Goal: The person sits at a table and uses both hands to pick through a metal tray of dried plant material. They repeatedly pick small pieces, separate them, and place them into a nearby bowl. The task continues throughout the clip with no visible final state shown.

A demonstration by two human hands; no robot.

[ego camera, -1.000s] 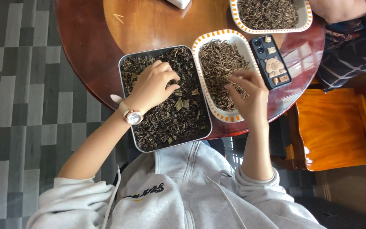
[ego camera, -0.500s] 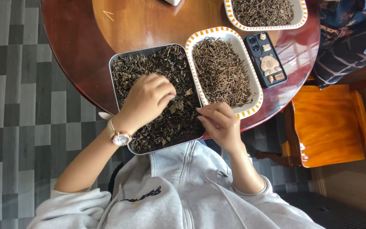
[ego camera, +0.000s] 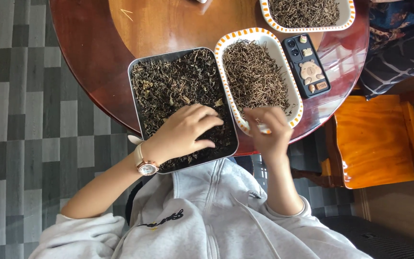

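Note:
My left hand (ego camera: 183,132) lies with fingers spread on dark dried leaves (ego camera: 173,81) at the near right of a rectangular metal tray (ego camera: 131,81). A watch (ego camera: 145,166) is on that wrist. My right hand (ego camera: 267,127) hovers at the near end of an oblong white dish with an orange-patterned rim (ego camera: 219,48). Its fingers are bunched in a pinch, touching the thin brown dried stems (ego camera: 255,72) that fill the dish. The motion blurs the fingertips.
Tray and dish sit side by side on a round wooden table (ego camera: 168,24). A dark phone with small figures on its case (ego camera: 306,64) lies right of the dish. A second stem-filled dish (ego camera: 346,19) stands behind. An orange wooden chair (ego camera: 374,139) and another person's patterned clothing (ego camera: 398,43) are at the right.
My right hand went from the dish back toward the tray's near corner, then returned to the dish's near end. My left hand slid to the tray's near right side.

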